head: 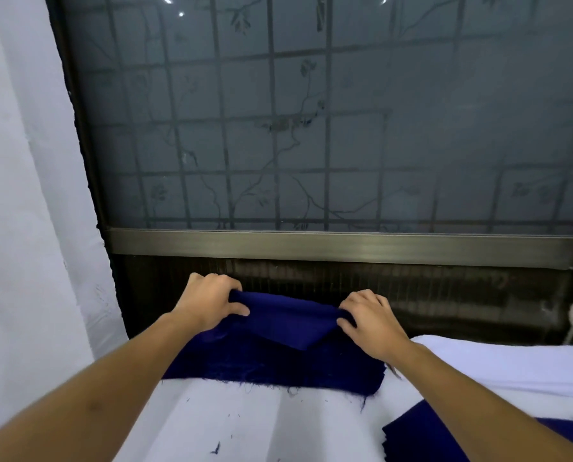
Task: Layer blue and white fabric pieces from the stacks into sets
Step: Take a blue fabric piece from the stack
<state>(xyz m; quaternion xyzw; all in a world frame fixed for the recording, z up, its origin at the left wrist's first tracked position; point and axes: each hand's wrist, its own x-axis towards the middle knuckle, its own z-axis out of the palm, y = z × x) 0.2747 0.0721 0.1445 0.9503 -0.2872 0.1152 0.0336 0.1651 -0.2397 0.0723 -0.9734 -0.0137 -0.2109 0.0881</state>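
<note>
Both hands grip the far edge of a blue piece (285, 323). The left hand (208, 303) holds its left end and the right hand (370, 323) its right end, fingers curled over the edge and thumbs underneath. The lifted edge is folded back toward the person.

The piece lies on a blue stack (271, 365) with a frayed near edge, at the far edge of a white-covered surface (245, 425). A white stack (511, 365) sits just beside it on the right. More blue fabric (421, 431) lies at the near right corner. A gridded window (311, 128) stands behind.
</note>
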